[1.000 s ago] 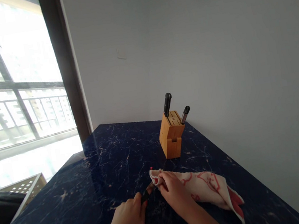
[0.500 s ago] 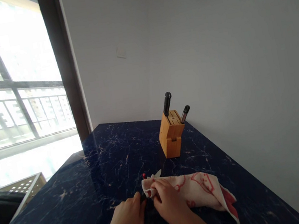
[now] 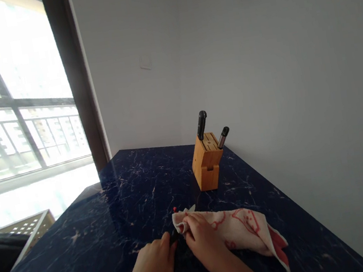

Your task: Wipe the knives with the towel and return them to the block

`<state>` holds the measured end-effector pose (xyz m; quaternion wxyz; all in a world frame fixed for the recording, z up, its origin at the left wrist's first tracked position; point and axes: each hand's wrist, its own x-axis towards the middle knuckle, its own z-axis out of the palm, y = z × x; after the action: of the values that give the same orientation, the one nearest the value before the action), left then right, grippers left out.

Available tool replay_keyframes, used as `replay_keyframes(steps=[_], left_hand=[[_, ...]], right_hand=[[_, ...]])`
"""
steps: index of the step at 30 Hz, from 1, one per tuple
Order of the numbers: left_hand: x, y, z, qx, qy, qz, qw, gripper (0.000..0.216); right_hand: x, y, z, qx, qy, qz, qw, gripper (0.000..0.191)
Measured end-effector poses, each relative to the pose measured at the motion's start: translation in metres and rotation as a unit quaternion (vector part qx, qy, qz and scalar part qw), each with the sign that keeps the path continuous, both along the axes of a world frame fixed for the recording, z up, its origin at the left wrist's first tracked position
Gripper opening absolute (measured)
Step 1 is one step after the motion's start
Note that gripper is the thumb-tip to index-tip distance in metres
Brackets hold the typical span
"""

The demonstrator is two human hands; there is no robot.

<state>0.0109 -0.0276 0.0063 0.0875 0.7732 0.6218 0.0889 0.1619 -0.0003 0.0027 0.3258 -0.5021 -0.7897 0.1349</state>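
Observation:
My left hand (image 3: 154, 266) is closed round the dark handle of a knife (image 3: 191, 208) lying low over the dark blue marble counter (image 3: 111, 213). Only the knife's pale blade tip shows, poking out beyond a white cloth with red print (image 3: 246, 229). My right hand (image 3: 202, 239) pinches the near end of that cloth, folded over the blade. The rest of the cloth trails to the right on the counter.
A wooden knife block (image 3: 207, 166) with two black-handled knives stands further back near the grey wall. A large window (image 3: 11, 99) fills the left side. A pale perforated box (image 3: 26, 227) sits beyond the counter's left edge.
My right hand slid the cloth back along the blade toward my left hand, so the blade tip now shows beyond the cloth. The left hand kept its grip.

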Motion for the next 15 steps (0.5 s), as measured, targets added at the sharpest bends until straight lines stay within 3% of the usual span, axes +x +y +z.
replay_keyframes(steps=[9,15], left_hand=[[0.000,-0.002,0.002,-0.007,-0.007,0.000,1.000,0.029],[-0.001,-0.001,-0.001,0.008,-0.011,-0.005,1.000,0.029]], right_hand=[[0.035,0.032,0.003,0.028,0.006,-0.072,0.997,0.019],[0.043,0.038,0.001,0.029,0.006,-0.085,0.996,0.019]])
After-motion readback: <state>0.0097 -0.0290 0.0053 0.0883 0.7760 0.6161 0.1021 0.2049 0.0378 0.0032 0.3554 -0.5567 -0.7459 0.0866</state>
